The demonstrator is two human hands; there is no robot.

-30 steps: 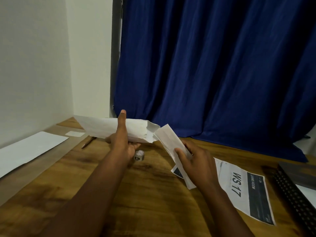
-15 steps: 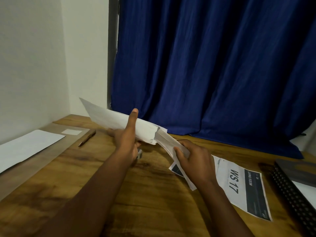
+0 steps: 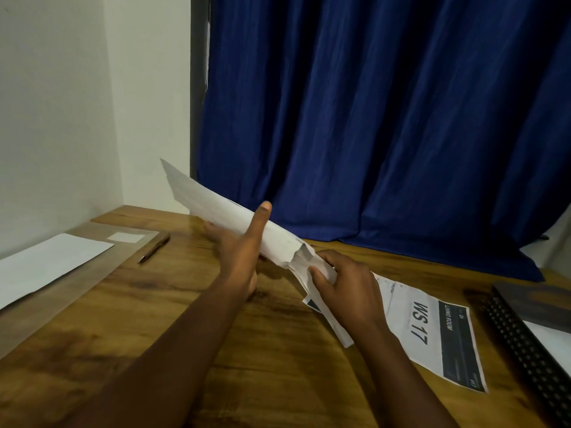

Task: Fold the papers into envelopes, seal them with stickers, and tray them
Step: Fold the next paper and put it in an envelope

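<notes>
Both hands hold folded papers in the air above the worktop (image 3: 278, 350), mid-insert.
Left hand (image 3: 244, 257) grips the envelope (image 3: 228, 220), thumb across it; right hand (image 3: 346, 288) fingers pinch a folded sheet (image 3: 318, 273) at its torn mouth. Risk: the ragged edge may snag and tear further or crumple the sheet. Count: 2 held papers, 1 printed sheet (image 3: 432, 332), 1 flat sheet far left (image 3: 46, 267), 1 pen (image 3: 154, 247), 1 tray (image 3: 525, 341) right.

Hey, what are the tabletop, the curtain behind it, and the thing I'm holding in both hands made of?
Tabletop: looks like wood or a wood-look laminate, brown grain with dark streaks, slight sheen.
Curtain: woven fabric, deep blue, matte, hanging in soft vertical folds.
Folded sheet: thin white paper, matte, creased and crumpled where the right hand pinches it; the left hand grips its middle.
</notes>
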